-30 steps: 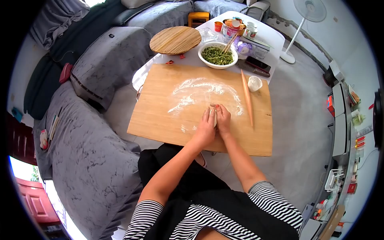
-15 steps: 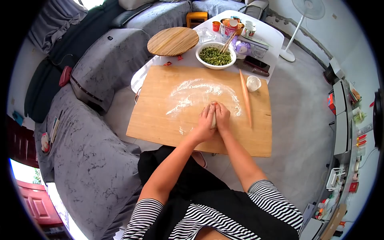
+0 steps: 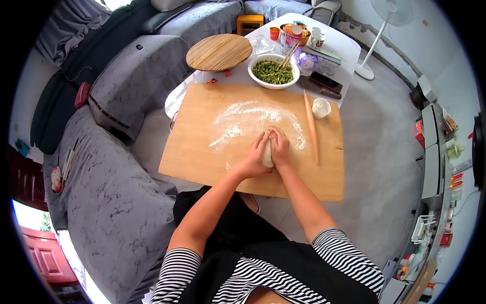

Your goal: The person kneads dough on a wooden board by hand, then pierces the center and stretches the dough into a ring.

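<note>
Fingers (image 3: 261,140) of my left hand (image 3: 254,158) and right hand (image 3: 280,148): extended forward, lightly bent, hands cupped in from both sides with a narrow gap between the palms. Dough (image 3: 267,156) is in that gap, held between the two hands; pale, lengthwise, near end visible, far end covered by fingers. Fingertips nearly meet at the far end. Can't tell how hard I'm pressing.

Dough sits over the wooden board (image 3: 202,147), right of its middle, on the side nearer me. Flour (image 3: 243,109) lies in a broken arc just beyond my hands, plus a small patch to the left.

Rolling pin (image 3: 311,126): on the board, right of my hands, pointing away from me, apart from them. White cup (image 3: 321,108) just beside its far half, pale contents.

Past the board, on the white table (image 3: 304,19): white bowl (image 3: 251,77) with chopped green filling (image 3: 272,72), chopsticks (image 3: 289,54) leaning in it. Dark phone (image 3: 325,80) right of the bowl. Round slatted lid (image 3: 219,52) to its left, clear plastic tray (image 3: 260,45) behind it, red cup (image 3: 274,33) beyond that.
</note>
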